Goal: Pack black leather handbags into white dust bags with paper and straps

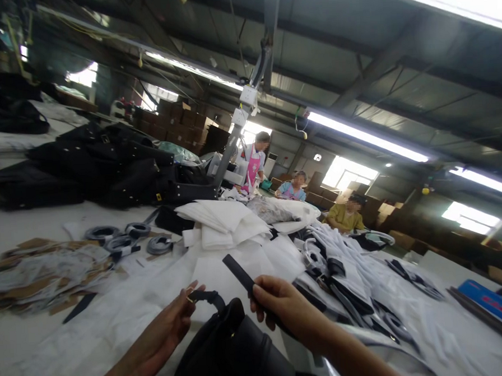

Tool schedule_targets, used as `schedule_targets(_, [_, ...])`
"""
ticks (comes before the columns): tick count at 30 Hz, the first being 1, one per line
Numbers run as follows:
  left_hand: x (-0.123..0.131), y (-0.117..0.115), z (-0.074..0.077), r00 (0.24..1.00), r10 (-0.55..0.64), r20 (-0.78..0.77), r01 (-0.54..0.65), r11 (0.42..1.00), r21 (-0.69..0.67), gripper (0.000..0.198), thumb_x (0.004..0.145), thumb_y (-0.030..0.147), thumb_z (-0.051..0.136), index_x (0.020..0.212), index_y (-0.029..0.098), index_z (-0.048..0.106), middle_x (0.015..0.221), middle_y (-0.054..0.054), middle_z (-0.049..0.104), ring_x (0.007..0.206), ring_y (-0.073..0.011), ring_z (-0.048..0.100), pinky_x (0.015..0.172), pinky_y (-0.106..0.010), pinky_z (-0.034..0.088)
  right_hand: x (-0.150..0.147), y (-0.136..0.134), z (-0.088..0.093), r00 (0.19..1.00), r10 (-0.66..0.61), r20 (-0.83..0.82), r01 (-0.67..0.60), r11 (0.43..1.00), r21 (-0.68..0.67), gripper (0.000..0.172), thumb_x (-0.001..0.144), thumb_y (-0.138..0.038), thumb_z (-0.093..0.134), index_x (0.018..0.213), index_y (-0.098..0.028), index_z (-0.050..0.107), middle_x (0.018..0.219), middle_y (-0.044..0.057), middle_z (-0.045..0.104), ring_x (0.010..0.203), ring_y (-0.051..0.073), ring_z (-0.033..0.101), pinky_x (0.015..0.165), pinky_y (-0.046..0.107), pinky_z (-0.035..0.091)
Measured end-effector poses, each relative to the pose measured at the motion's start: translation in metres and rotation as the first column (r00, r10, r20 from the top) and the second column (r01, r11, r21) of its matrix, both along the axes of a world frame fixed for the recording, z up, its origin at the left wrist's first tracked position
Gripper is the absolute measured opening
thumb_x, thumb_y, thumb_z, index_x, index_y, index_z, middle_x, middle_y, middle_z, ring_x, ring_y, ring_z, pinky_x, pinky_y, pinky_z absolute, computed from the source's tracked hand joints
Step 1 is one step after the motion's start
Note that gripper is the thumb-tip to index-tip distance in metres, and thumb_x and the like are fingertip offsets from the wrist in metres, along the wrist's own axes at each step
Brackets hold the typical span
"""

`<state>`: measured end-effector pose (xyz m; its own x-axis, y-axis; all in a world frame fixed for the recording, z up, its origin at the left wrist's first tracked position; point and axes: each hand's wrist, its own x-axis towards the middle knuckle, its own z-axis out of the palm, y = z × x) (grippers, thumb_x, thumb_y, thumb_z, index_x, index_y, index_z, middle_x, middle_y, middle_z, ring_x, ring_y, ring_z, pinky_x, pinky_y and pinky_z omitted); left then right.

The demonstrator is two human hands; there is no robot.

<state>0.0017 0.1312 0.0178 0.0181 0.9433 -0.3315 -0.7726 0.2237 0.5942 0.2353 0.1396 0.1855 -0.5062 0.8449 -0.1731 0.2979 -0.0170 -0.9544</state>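
The person's left hand (169,327) has thumb and fingers closed on the metal-tipped end of a short, narrow black strap (208,296) that rises from a smooth, black, leather-like bag (255,353). The bag sits at the near edge, between the two forearms. The right hand (286,304), just right of the bag's top, clamps a long, flat, black strip (237,272) between thumb and fingers, its free end pointing far and left. Beyond lie folded white sheets (227,220); left of them are coiled grey bands (159,245), and farther left, heaped black bags (85,166). A blue box (490,301) lies at the right.
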Motion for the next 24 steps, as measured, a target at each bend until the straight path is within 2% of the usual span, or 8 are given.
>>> schedule_targets(4, [-0.006, 0.007, 0.019, 0.993, 0.049, -0.103, -0.03, 0.984, 0.174, 0.049, 0.083, 0.038, 0.08, 0.129, 0.03, 0.065, 0.138, -0.003, 0.063, 0.107, -0.0131, 0.064, 0.074, -0.014, 0.055, 0.003, -0.003, -0.006, 0.993, -0.04, 0.115, 0.036, 0.998, 0.043, 0.054, 0.077, -0.069, 0.069, 0.081, -0.015, 0.062, 0.07, -0.001, 0.056, 0.058, 0.008, 0.049, 0.047, 0.018, 0.039])
schedule_targets(7, [-0.009, 0.008, 0.038, 0.964, 0.082, -0.255, 0.013, 0.937, 0.349, 0.061, 0.075, 0.053, 0.083, 0.126, 0.025, 0.068, 0.125, -0.007, 0.071, 0.117, -0.0203, 0.062, 0.09, -0.021, 0.053, 0.004, -0.002, -0.012, 0.986, -0.038, 0.163, 0.029, 0.998, 0.062, 0.055, 0.079, -0.069, 0.066, 0.082, -0.014, 0.066, 0.059, -0.004, 0.05, 0.048, 0.007, 0.043, 0.043, 0.019, 0.034])
schedule_targets(10, [-0.005, 0.005, 0.064, 0.933, 0.09, -0.349, 0.076, 0.898, 0.434, 0.059, 0.069, 0.052, 0.086, 0.117, 0.019, 0.073, 0.118, -0.01, 0.074, 0.117, -0.0272, 0.063, 0.104, -0.034, 0.048, 0.003, 0.0, -0.018, 0.991, -0.009, 0.131, -0.002, 0.997, 0.08, 0.055, 0.081, -0.068, 0.065, 0.084, -0.013, 0.067, 0.056, -0.005, 0.049, 0.044, 0.006, 0.04, 0.04, 0.019, 0.029])
schedule_targets(14, [0.005, -0.005, 0.09, 0.845, 0.089, -0.527, 0.205, 0.857, 0.473, 0.051, 0.074, 0.05, 0.083, 0.116, 0.022, 0.075, 0.122, -0.008, 0.073, 0.12, -0.0306, 0.061, 0.109, -0.043, 0.044, 0.0, -0.003, -0.021, 0.996, 0.009, 0.092, -0.016, 0.997, 0.072, 0.049, 0.084, -0.063, 0.065, 0.081, -0.014, 0.066, 0.053, -0.007, 0.047, 0.041, 0.005, 0.036, 0.04, 0.019, 0.025])
schedule_targets(18, [0.008, -0.01, 0.101, 0.799, 0.073, -0.597, 0.279, 0.835, 0.475, 0.051, 0.074, 0.052, 0.081, 0.116, 0.023, 0.075, 0.113, -0.008, 0.075, 0.116, -0.0328, 0.062, 0.106, -0.045, 0.045, 0.002, -0.009, -0.019, 0.998, 0.01, 0.055, -0.015, 0.996, 0.088, 0.04, 0.084, -0.055, 0.069, 0.083, -0.015, 0.065, 0.053, -0.007, 0.047, 0.043, 0.005, 0.036, 0.04, 0.019, 0.025])
schedule_targets(20, [0.008, -0.011, 0.103, 0.767, 0.098, -0.634, 0.301, 0.818, 0.49, 0.049, 0.076, 0.051, 0.079, 0.116, 0.024, 0.076, 0.118, -0.009, 0.073, 0.12, -0.0331, 0.059, 0.107, -0.044, 0.044, 0.007, -0.009, -0.014, 0.997, 0.022, 0.078, -0.031, 0.994, 0.109, 0.036, 0.085, -0.051, 0.069, 0.083, -0.015, 0.066, 0.053, -0.007, 0.047, 0.043, 0.005, 0.036, 0.041, 0.019, 0.025])
schedule_targets(24, [0.017, -0.012, 0.105, 0.737, 0.093, -0.669, 0.414, 0.72, 0.556, 0.045, 0.075, 0.052, 0.079, 0.109, 0.023, 0.079, 0.12, -0.01, 0.067, 0.116, -0.0329, 0.06, 0.1, -0.04, 0.048, 0.017, -0.009, -0.001, 0.984, 0.083, 0.155, -0.097, 0.992, 0.083, 0.038, 0.084, -0.052, 0.07, 0.082, -0.014, 0.067, 0.055, -0.007, 0.047, 0.044, 0.005, 0.034, 0.041, 0.018, 0.023])
